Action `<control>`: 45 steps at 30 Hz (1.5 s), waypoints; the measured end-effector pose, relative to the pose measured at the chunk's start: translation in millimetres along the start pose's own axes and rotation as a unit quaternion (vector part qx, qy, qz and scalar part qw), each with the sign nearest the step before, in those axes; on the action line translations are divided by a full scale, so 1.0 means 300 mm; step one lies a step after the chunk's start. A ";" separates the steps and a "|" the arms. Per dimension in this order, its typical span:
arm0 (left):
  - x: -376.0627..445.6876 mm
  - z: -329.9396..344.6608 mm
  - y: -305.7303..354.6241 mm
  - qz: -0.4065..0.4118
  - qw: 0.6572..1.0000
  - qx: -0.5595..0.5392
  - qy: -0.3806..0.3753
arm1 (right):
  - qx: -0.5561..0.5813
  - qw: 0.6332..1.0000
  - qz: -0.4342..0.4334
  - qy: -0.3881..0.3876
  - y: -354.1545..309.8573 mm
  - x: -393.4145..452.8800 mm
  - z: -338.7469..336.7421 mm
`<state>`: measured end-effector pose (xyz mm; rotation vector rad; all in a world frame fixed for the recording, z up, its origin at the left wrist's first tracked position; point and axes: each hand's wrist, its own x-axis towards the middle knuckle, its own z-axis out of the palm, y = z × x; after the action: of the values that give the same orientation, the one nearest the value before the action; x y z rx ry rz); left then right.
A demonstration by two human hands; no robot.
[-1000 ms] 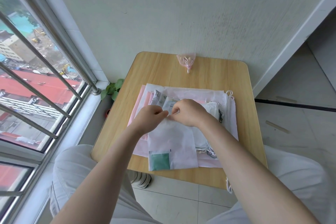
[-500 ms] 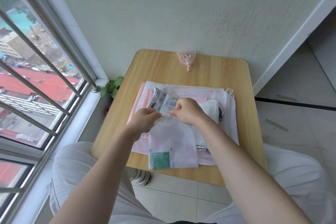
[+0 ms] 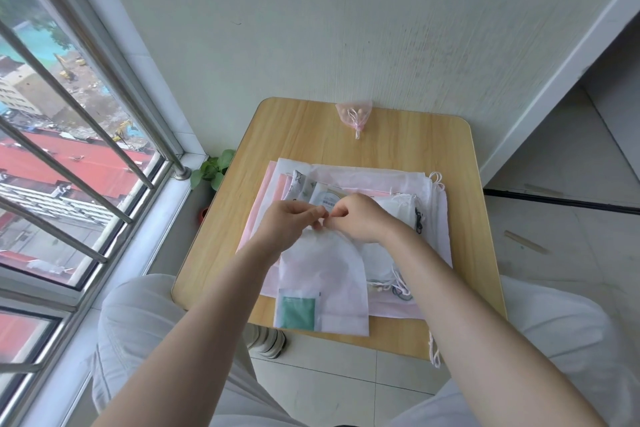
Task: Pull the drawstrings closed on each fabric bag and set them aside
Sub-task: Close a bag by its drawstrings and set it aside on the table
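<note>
On the small light-wood table with rounded corners [image 3: 304,135], a thin white translucent fabric bag [image 3: 325,274] lies on top of a flat pile of pale pink and white fabric bags [image 3: 436,222]. Its long axis runs from the table's near edge toward the wall, with the gathered mouth at the far end, under the hands, and the flat bottom seam overhanging the near edge slightly. Inside its near-left corner sits a small white packet with a teal-green square panel [image 3: 298,313]; no writing on it can be read. The left hand [image 3: 291,222] and right hand [image 3: 360,218] meet at the bag's mouth, fingers curled and pinching the puckered top edge; the cord itself is too fine to make out. Just beyond the hands, a white card with a round pale-blue printed label [image 3: 325,199] lies in the pile, its text too blurred to read, beside a cloth printed with small dark figures [image 3: 298,184]. At the table's far edge, touching the wall, rests 1 small pink mesh pouch [image 3: 355,113], drawn closed, holding small pale rounded items, its tied cords pointing toward the person. White cord loops [image 3: 437,178] stick out at the pile's right side.
</note>
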<state>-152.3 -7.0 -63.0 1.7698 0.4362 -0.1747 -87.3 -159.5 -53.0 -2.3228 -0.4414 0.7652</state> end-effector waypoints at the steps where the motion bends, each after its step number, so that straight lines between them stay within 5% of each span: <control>1: 0.009 0.002 -0.004 -0.003 1.000 0.017 0.021 | 0.002 0.999 0.012 -0.035 -0.006 -0.007 -0.015; 6: 0.023 0.015 -0.011 0.015 0.993 0.120 0.015 | -0.081 0.991 0.044 -0.095 -0.027 0.004 -0.076; 13: 0.028 0.020 -0.003 0.034 0.973 0.215 -0.072 | 0.095 0.995 0.008 -0.012 -0.108 0.033 -0.099; 17: 0.032 0.011 -0.006 0.003 0.987 0.148 -0.063 | 0.283 0.953 -0.086 0.063 -0.127 0.039 -0.092; 20: 0.040 0.003 0.002 -0.033 0.989 0.119 -0.080 | 0.216 0.967 -0.075 0.114 -0.080 0.035 -0.078; 23: 0.040 -0.006 0.013 -0.054 0.990 0.099 -0.089 | 0.125 0.988 -0.056 0.077 -0.013 0.031 -0.026; 30: 0.050 -0.017 0.015 -0.106 0.989 -0.032 -0.103 | 0.124 0.979 -0.109 0.123 0.050 0.017 0.076; 40: 0.044 -0.030 -0.030 -0.031 0.997 -0.013 -0.066 | 0.080 0.994 -0.026 0.076 0.086 0.019 -0.005; 45: 0.041 -0.005 -0.019 0.028 0.997 0.028 -0.072 | 0.179 0.982 -0.062 0.020 0.050 0.009 0.023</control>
<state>-143.3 -2.0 -71.9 1.8087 0.2790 -0.2757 -87.9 -166.1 -68.3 -1.9523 -0.3909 0.6735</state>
